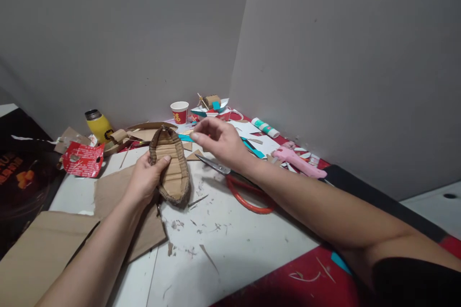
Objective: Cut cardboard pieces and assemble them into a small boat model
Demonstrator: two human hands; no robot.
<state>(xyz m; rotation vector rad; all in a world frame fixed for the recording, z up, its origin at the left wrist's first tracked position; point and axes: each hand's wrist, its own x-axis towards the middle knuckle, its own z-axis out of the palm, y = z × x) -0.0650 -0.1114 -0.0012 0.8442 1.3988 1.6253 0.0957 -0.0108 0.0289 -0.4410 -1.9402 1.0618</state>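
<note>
Red mat [309,283] edges a scrap-strewn white table [230,240] in a grey-walled corner.

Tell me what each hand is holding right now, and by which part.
The left hand grips the cardboard boat by its left side wall, thumb inside the hull. The right hand pinches its fingertips together above the boat; whether anything is between them cannot be told.

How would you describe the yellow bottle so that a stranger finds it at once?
Look at the left wall, where it meets the table. The yellow bottle leans there, behind the crumpled red wrapper. Only it has a metal cap.
</note>
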